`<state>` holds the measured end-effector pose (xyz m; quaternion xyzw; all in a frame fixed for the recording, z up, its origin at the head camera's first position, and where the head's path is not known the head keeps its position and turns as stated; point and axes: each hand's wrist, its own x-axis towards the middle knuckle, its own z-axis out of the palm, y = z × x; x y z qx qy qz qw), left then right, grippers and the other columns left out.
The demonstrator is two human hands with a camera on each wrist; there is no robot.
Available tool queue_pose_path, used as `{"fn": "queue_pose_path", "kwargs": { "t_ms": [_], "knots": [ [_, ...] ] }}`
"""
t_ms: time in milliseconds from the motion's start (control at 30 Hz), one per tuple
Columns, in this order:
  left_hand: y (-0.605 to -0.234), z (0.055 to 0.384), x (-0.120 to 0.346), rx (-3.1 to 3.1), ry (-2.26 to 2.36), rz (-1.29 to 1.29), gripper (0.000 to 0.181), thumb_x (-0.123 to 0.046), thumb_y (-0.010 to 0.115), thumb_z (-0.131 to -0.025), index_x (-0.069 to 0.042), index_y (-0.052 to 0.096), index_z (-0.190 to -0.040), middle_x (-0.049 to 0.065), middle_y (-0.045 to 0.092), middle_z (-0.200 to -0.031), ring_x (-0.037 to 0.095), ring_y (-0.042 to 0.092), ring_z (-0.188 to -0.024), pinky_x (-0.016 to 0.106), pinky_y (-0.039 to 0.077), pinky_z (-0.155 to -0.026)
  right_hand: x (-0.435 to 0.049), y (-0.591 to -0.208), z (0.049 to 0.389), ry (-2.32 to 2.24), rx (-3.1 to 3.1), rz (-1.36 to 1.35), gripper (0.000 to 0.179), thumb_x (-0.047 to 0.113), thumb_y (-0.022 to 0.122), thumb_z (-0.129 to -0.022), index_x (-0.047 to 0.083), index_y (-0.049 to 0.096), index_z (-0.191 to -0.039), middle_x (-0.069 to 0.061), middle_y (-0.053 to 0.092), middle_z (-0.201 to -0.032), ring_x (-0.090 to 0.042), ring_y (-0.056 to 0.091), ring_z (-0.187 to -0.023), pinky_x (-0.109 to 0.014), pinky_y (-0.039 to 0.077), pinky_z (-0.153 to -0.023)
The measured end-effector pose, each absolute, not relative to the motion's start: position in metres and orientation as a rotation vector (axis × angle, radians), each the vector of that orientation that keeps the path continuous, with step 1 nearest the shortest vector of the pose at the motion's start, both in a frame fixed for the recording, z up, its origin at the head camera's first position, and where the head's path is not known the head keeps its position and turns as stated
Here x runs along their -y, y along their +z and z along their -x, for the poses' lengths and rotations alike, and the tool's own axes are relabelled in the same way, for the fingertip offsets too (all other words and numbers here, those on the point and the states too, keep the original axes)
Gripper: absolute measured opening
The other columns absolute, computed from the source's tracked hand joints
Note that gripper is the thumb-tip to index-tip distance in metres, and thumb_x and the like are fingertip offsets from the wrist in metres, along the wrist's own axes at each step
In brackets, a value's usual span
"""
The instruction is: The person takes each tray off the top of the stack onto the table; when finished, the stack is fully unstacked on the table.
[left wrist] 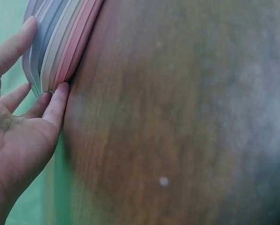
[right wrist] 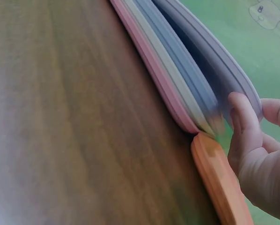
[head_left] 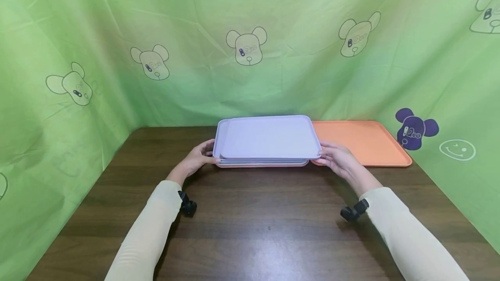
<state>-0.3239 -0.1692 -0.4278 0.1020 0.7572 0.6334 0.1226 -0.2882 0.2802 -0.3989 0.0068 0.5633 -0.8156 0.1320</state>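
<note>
A stack of trays [head_left: 261,164] lies on the table, with pink, cream and blue rims [right wrist: 182,61] showing below the top. The lavender tray [head_left: 273,138] on top is offset to the right. My right hand [head_left: 337,159] pinches its near right corner between thumb and fingers. In the right wrist view a dark gap separates this tray from the blue rim beneath. At the stack's left end, my left hand [head_left: 197,157] holds the edge. Its thumb [left wrist: 23,37] touches the upper rims while its fingertips [left wrist: 60,91] lie against the lower ones.
An orange tray [head_left: 355,142] lies to the right of the stack, touching or very close to it. Behind the brown wooden table [head_left: 269,220] hangs a green cloth [head_left: 187,90] with bear-like prints, also along both sides.
</note>
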Motion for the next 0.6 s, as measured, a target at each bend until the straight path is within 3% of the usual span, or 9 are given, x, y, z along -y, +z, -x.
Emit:
{"fn": "queue_pose_path", "kwargs": {
  "t_ms": [200,300,433,533,600],
  "knots": [
    [-0.43,0.326,0.169,-2.199,1.859,-0.318,0.085,0.002,0.074,-0.081,-0.003,0.027,-0.152,0.019,0.035,-0.15,0.036,0.041,-0.13,0.044,0.033,-0.108,-0.289,-0.402,0.278,-2.421,-1.56,-0.023,0.067,-0.016,0.041,-0.094,-0.009,0.006,-0.151,-0.008,0.069,-0.096,-0.019,0.069,-0.086,-0.032,0.055,-0.078],
    [-0.43,0.325,0.17,-2.198,1.864,-0.324,0.085,0.003,0.073,-0.081,-0.002,0.027,-0.152,0.02,0.036,-0.149,0.036,0.041,-0.13,0.044,0.034,-0.106,-0.293,-0.401,0.271,-2.434,-1.544,-0.014,0.06,-0.016,0.044,-0.094,-0.006,0.024,-0.149,-0.008,0.068,-0.098,-0.019,0.068,-0.088,-0.032,0.055,-0.078],
    [-0.428,0.323,0.17,-2.188,1.866,-0.333,0.084,0.003,0.072,-0.082,-0.002,0.027,-0.152,0.02,0.036,-0.149,0.037,0.041,-0.13,0.045,0.034,-0.106,-0.298,-0.4,0.26,-2.465,-1.471,0.0,0.04,-0.016,0.044,-0.093,0.007,0.061,-0.12,-0.01,0.068,-0.098,-0.02,0.068,-0.088,-0.033,0.056,-0.078],
    [-0.427,0.323,0.17,-2.166,1.878,-0.342,0.082,0.004,0.071,-0.082,-0.001,0.027,-0.151,0.021,0.035,-0.149,0.038,0.04,-0.131,0.046,0.034,-0.106,-0.303,-0.399,0.252,-2.474,-1.425,0.028,0.041,-0.017,0.042,-0.093,0.012,0.069,-0.101,-0.011,0.067,-0.099,-0.021,0.068,-0.089,-0.033,0.056,-0.077],
    [-0.427,0.323,0.169,-2.153,1.884,-0.339,0.082,0.005,0.071,-0.082,-0.001,0.028,-0.151,0.02,0.034,-0.15,0.038,0.039,-0.131,0.046,0.035,-0.106,-0.305,-0.398,0.246,-2.476,-1.398,0.046,0.043,-0.018,0.041,-0.093,0.012,0.071,-0.101,-0.012,0.067,-0.1,-0.021,0.068,-0.089,-0.034,0.056,-0.077]
  ]
}}
